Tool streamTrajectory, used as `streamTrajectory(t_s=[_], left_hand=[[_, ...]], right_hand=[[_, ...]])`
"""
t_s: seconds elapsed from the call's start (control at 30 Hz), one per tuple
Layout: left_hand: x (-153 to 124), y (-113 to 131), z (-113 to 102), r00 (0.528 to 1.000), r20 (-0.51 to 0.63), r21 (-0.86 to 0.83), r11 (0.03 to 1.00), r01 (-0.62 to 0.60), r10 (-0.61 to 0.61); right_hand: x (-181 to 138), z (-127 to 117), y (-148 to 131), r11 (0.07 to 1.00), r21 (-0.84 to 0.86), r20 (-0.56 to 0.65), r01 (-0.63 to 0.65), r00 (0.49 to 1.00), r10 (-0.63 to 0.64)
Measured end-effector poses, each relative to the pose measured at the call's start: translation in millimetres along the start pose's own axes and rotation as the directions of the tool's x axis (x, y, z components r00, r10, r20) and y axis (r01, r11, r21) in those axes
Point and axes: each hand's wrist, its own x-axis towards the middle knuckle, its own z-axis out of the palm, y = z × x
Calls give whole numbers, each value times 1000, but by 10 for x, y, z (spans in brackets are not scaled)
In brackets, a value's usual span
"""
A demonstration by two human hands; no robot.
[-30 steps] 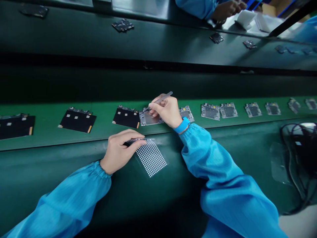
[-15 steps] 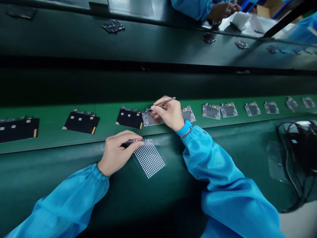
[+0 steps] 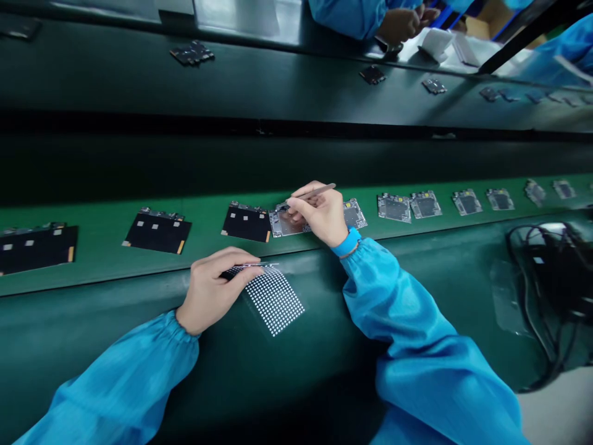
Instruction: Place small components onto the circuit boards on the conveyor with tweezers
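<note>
My right hand [image 3: 319,213] is closed round thin metal tweezers [image 3: 311,194], whose tips touch a silver circuit board [image 3: 283,224] on the green conveyor belt [image 3: 204,219]. My left hand [image 3: 214,287] rests on the dark green ledge with its fingers pressed on the top edge of a clear sheet of small white dots [image 3: 273,298]. A black-covered board [image 3: 247,222] lies just left of the silver one. Both arms wear blue sleeves.
Black-covered boards [image 3: 157,230] lie along the belt to the left, bare silver boards [image 3: 410,206] to the right. Black cables [image 3: 551,272] pile up at the right. Another person's hand [image 3: 403,21] works at the far table; small boards [image 3: 192,52] lie on the upper belt.
The tweezers have tilted lower toward the board. The view has drifted, so everything sits slightly further left and lower. My left hand stays on the dotted sheet.
</note>
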Motion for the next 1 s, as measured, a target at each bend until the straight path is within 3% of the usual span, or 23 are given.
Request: streamTrajectory(t_s=[0.07, 0.13, 0.23, 0.33, 0.53, 0.7, 0.77, 0.9, 0.93, 1.0], left_hand=[[3, 17, -8, 1000, -1, -8, 1000, -7, 7], [-9, 49, -36, 1000, -2, -12, 1000, -24, 24], [-88, 97, -123, 999, -15, 7, 999, -50, 50], [-241, 112, -245, 998, -37, 31, 998, -52, 53], [-545, 71, -476, 995, -93, 40, 999, -36, 39], [-698, 53, -626, 988, -153, 34, 999, -11, 17], [-747, 50, -668, 986, -167, 25, 1000, 2, 2], [-833, 37, -730, 984, -179, 20, 1000, 14, -10], [-858, 30, -748, 983, -182, 25, 1000, 19, -14], [-914, 8, -794, 981, -194, 47, 998, 30, -21]], right_hand=[[-90, -3, -97, 992, -93, 26, 85, 996, -82], [-181, 38, -161, 931, -274, 142, 241, 968, -209], [-247, 168, -151, 711, -517, 366, 478, 873, -321], [-192, 329, -69, 584, -611, 448, 535, 841, -302], [68, 468, -33, 627, -563, 484, 538, 830, -277], [128, 242, -409, 676, -478, 455, 561, 816, -356], [128, 247, -641, 634, -482, 472, 605, 789, -394], [208, 529, -908, 598, -393, 585, 698, 692, -424], [245, 588, -912, 616, -371, 580, 695, 691, -431], [306, 611, -865, 665, -402, 481, 630, 763, -432]])
